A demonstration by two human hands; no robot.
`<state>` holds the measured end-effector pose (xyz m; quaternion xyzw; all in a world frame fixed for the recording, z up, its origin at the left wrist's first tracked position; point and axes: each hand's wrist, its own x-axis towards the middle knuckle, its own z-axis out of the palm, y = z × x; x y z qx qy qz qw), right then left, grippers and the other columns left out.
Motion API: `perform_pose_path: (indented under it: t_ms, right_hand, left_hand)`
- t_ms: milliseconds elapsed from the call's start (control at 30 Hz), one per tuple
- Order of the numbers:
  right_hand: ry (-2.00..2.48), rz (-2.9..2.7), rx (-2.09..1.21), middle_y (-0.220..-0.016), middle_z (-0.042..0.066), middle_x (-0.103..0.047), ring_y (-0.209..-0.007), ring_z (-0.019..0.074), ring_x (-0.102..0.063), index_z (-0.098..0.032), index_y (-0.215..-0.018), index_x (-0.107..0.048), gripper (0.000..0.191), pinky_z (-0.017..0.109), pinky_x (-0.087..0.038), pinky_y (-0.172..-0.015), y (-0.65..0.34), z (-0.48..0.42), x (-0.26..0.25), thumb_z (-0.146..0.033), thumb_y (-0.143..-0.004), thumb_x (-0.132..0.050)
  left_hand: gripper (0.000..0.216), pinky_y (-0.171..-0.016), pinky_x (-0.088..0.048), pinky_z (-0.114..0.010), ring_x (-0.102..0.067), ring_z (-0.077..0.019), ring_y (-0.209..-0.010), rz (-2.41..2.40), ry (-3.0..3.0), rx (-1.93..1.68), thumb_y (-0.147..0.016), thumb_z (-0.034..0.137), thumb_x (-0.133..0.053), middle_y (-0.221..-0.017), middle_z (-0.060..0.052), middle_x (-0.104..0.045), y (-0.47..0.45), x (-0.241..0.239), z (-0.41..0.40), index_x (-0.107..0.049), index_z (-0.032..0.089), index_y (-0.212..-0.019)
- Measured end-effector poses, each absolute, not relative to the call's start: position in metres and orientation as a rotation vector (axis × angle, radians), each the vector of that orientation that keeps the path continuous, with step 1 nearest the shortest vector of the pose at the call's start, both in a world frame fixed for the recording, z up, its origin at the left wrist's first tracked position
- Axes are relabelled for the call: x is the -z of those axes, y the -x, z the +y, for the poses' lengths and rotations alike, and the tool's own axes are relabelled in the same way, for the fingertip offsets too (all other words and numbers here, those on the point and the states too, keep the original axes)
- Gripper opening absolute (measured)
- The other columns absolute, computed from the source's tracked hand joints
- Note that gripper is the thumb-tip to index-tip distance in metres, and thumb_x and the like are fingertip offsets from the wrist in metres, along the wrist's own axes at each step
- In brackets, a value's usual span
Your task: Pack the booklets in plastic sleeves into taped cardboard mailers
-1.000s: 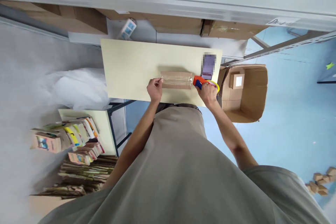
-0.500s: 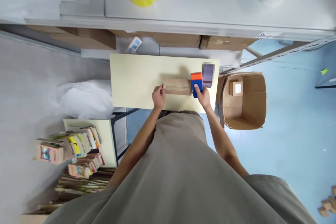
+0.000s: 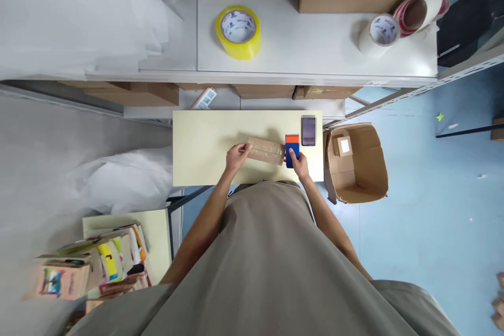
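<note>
A small, narrow cardboard box (image 3: 266, 150) with shiny tape along its top is held slightly tilted over the pale yellow table (image 3: 205, 152). Its left end is pinched in my left hand (image 3: 236, 157), fingers closed. My right hand (image 3: 301, 165) is closed round a blue, block-shaped object with an orange end (image 3: 292, 152), thumb on its blue face. That object is close against the box's right end; whether they touch I cannot tell. Just right of it lies a phone (image 3: 309, 131) with its screen lit.
An open carton (image 3: 372, 168) holding a small box (image 3: 342, 146) stands right of the table. On the shelf (image 3: 307, 47) ahead are yellow tape (image 3: 246, 50) and white tape (image 3: 370, 42). Stacked books (image 3: 112, 260) are at lower left, beside white plastic wrapping (image 3: 126, 155).
The view has shifted, showing more of the shelf above. The cardboard box now slants, its right end nearer to me. Both hands keep hold of their things.
</note>
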<state>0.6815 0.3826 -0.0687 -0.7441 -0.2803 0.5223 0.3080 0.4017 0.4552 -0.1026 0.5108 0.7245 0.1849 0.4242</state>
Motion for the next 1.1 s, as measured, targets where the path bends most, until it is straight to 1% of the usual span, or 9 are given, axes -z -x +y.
perform_pose_path:
  t_ms: [100,267,433,533,633,733,867,1000,1100]
  right_hand:
    - [1.981,-0.776,-1.348,-0.085,0.010,-0.082,-0.085,0.0297,-0.084,-0.025,-0.094,-0.061,0.081,0.036,-0.068,-0.071,-0.668,0.380,0.057,-0.105,-0.084,-0.058]
    - [1.977,-0.985,-1.307,-0.094,0.011,-0.082,-0.091,0.0297,-0.081,-0.025,-0.097,-0.063,0.077,0.038,-0.066,-0.077,-0.634,0.389,0.031,-0.101,-0.091,-0.053]
    - [1.991,-1.201,-1.295,-0.091,0.009,-0.080,-0.087,0.0264,-0.075,-0.026,-0.090,-0.060,0.071,0.036,-0.063,-0.079,-0.596,0.405,0.020,-0.097,-0.093,-0.054]
    - [1.919,-1.146,-1.423,-0.097,0.009,-0.082,-0.089,0.0269,-0.079,-0.027,-0.095,-0.061,0.073,0.036,-0.065,-0.079,-0.578,0.409,0.031,-0.100,-0.089,-0.057]
    - [1.883,-1.052,-1.541,-0.099,0.011,-0.083,-0.092,0.0286,-0.083,-0.026,-0.100,-0.062,0.079,0.037,-0.067,-0.076,-0.567,0.406,0.045,-0.103,-0.082,-0.062]
    - [1.865,-0.983,-1.537,-0.101,0.012,-0.083,-0.094,0.0296,-0.085,-0.025,-0.104,-0.062,0.082,0.038,-0.068,-0.078,-0.563,0.396,0.054,-0.103,-0.079,-0.066]
    - [1.868,-0.936,-1.504,-0.108,0.014,-0.083,-0.099,0.0302,-0.086,-0.024,-0.111,-0.062,0.086,0.040,-0.070,-0.084,-0.562,0.378,0.058,-0.104,-0.081,-0.063]
    - [1.916,-0.860,-1.485,-0.107,0.014,-0.083,-0.098,0.0317,-0.086,-0.023,-0.110,-0.063,0.089,0.042,-0.071,-0.082,-0.559,0.360,0.065,-0.106,-0.079,-0.063]
    - [1.956,-0.820,-1.407,-0.107,0.015,-0.083,-0.093,0.0315,-0.086,-0.022,-0.112,-0.064,0.087,0.043,-0.071,-0.080,-0.559,0.343,0.068,-0.103,-0.082,-0.063]
  left_hand:
    - [0.040,-0.093,-0.062,-0.040,-0.082,-0.0309,-0.099,1.842,-1.233,-0.449,-0.090,0.065,-0.082,-0.099,-0.011,-0.087,-0.390,0.104,0.451,-0.079,0.026,-0.084]
    - [0.039,-0.090,-0.061,-0.037,-0.081,-0.0294,-0.099,1.835,-1.186,-0.492,-0.092,0.063,-0.076,-0.098,-0.010,-0.087,-0.353,0.109,0.442,-0.078,0.026,-0.082]
    - [0.040,-0.085,-0.059,-0.035,-0.079,-0.0276,-0.095,1.865,-1.139,-0.513,-0.093,0.061,-0.072,-0.092,-0.009,-0.086,-0.306,0.115,0.433,-0.075,0.024,-0.077]
    - [0.033,-0.088,-0.059,-0.036,-0.080,-0.0283,-0.096,1.949,-1.126,-0.531,-0.094,0.055,-0.074,-0.095,-0.009,-0.086,-0.285,0.115,0.427,-0.076,0.025,-0.081]
    - [0.025,-0.094,-0.061,-0.038,-0.081,-0.0279,-0.098,1.999,-1.122,-0.593,-0.094,0.048,-0.077,-0.105,-0.010,-0.087,-0.275,0.112,0.421,-0.079,0.024,-0.089]
    - [0.018,-0.099,-0.062,-0.037,-0.082,-0.0257,-0.101,1.978,-1.147,-0.679,-0.096,0.040,-0.078,-0.114,-0.011,-0.085,-0.273,0.109,0.414,-0.081,0.023,-0.099]
    - [0.013,-0.105,-0.063,-0.035,-0.081,-0.0232,-0.108,1.870,-1.190,-0.739,-0.098,0.032,-0.077,-0.119,-0.009,-0.083,-0.274,0.113,0.399,-0.080,0.022,-0.107]
    - [0.011,-0.107,-0.063,-0.039,-0.081,-0.0257,-0.107,1.868,-1.166,-0.667,-0.095,0.027,-0.079,-0.115,-0.009,-0.084,-0.275,0.128,0.379,-0.077,0.023,-0.105]
    - [0.009,-0.105,-0.063,-0.042,-0.081,-0.0277,-0.103,1.873,-1.116,-0.628,-0.095,0.026,-0.080,-0.110,-0.010,-0.085,-0.279,0.141,0.371,-0.076,0.022,-0.101]
